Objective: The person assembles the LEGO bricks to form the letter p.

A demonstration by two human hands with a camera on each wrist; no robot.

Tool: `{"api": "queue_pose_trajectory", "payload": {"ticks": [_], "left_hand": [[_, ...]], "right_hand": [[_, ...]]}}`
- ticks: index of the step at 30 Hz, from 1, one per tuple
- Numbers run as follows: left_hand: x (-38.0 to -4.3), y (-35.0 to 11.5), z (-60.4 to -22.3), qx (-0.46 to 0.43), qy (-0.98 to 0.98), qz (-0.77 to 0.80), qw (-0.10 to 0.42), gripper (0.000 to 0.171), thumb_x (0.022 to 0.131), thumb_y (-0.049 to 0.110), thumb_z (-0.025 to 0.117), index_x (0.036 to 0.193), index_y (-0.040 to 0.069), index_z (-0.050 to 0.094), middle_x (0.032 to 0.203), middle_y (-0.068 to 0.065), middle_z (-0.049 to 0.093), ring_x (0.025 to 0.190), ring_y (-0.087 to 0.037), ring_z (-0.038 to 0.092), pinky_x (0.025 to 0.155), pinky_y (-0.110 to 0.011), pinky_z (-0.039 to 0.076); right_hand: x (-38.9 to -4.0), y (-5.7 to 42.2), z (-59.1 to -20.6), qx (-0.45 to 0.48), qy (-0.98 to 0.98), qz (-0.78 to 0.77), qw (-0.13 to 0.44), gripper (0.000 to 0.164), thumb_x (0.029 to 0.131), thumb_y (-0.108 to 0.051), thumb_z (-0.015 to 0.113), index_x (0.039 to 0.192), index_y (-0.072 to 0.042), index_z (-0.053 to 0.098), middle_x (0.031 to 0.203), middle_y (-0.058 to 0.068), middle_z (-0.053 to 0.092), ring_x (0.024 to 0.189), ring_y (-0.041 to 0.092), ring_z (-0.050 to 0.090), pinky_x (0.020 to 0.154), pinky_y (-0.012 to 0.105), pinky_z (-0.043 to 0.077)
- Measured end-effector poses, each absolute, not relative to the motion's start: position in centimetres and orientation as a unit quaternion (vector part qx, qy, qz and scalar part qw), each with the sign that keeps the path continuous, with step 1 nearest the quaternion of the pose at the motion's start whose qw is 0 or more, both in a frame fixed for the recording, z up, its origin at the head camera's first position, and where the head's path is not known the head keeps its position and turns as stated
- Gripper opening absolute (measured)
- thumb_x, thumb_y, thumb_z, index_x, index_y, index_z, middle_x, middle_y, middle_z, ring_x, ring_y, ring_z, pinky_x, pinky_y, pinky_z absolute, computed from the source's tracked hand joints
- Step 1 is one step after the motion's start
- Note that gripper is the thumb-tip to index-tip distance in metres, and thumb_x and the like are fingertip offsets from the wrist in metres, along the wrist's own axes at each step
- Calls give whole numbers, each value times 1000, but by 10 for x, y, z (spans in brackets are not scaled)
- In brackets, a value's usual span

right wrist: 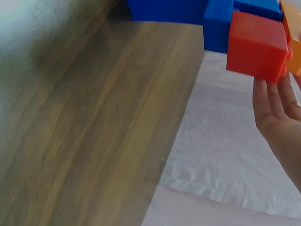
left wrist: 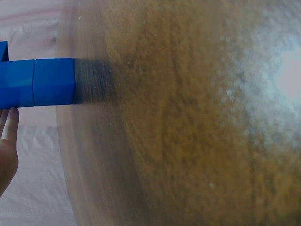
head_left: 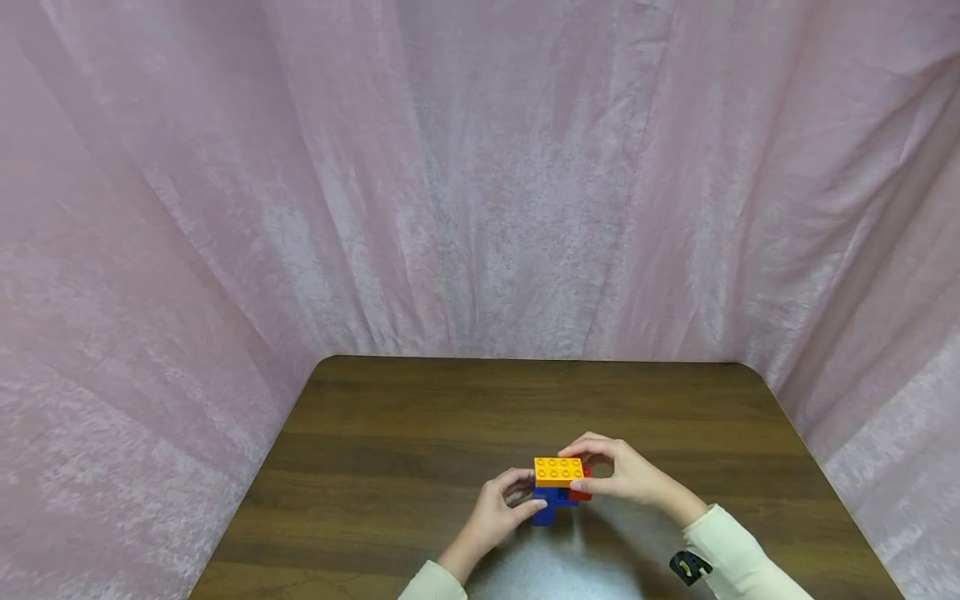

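Note:
A stack of toy building bricks stands on the table. Its blue bricks [head_left: 543, 510] form the lower part, also seen as blue bricks [left wrist: 54, 82] in the left wrist view. At the upper right of the stack is a red brick [right wrist: 257, 46], and an orange-yellow brick [head_left: 558, 468] lies across the top, studs up. From the left, my left hand [head_left: 495, 510] grips the blue bricks, thumb in front and fingers behind. My right hand [head_left: 626, 475] pinches the orange-yellow brick at its right end, with the thumb on the near corner; its fingertips behind are partly hidden.
Beneath the bricks is a dark wooden table [head_left: 412, 417] with rounded far corners and a bright glare near the front. Pink curtains [head_left: 487, 208] hang beyond its far edge and along both sides. A black strap piece [head_left: 688, 567] is at the right sleeve.

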State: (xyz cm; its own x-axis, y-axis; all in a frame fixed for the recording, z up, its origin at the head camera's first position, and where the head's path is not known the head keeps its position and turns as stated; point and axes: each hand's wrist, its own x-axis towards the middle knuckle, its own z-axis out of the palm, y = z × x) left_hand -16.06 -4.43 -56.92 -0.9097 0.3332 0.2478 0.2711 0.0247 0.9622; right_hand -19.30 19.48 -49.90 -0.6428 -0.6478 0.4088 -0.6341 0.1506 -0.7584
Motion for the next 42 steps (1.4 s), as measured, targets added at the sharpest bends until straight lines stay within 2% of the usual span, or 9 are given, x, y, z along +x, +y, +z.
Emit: {"api": "queue_pose_trajectory", "payload": {"ticks": [8,11,18,23,31,38,42], "left_hand": [[-168,-44,-585,216,710,670,21,31,83,1,73,112,-4,62,111,-20,63,105,-24,63,93,-41,51],[-168,-44,-585,224,704,673,16,31,83,2,73,112,-4,62,110,-21,63,104,-23,64,93,-42,51],[-168,-43,-584,221,715,663,18,31,82,-5,71,111,-9,60,110,-25,62,104,-30,63,92,-47,51],[-170,-43,-583,213,719,661,18,31,81,-8,71,110,-10,60,109,-26,62,103,-33,63,92,-50,50],[-167,-45,-583,208,719,663,29,31,83,2,73,112,-2,63,111,-18,63,105,-29,63,92,-41,52],[-161,-45,-578,224,713,664,14,30,83,-5,71,111,-8,60,110,-24,62,105,-33,62,92,-45,51],[-159,-45,-570,224,714,663,10,30,83,-5,71,110,-8,61,109,-23,62,105,-31,63,92,-44,51]], "right_hand": [[-187,189,-501,-387,769,-509,-11,32,83,1,73,113,-3,65,105,11,65,91,21,62,74,33,57],[-182,186,-497,-371,777,-509,-9,31,82,1,73,112,-3,66,103,11,65,90,20,62,73,33,56],[-173,181,-481,-364,784,-503,-19,28,80,5,73,107,5,66,99,18,65,88,29,61,74,36,56],[-181,183,-491,-366,788,-493,-33,28,79,1,75,107,0,68,98,12,67,85,23,61,71,32,54],[-181,185,-503,-360,792,-492,-33,29,83,-7,75,111,-7,68,103,6,67,87,17,60,74,29,53],[-167,176,-494,-346,809,-471,-66,29,79,-1,76,107,-2,68,99,10,67,89,25,60,79,32,52],[-158,170,-479,-344,808,-472,-80,29,78,2,76,106,1,67,96,12,66,88,27,59,78,34,51]]}}
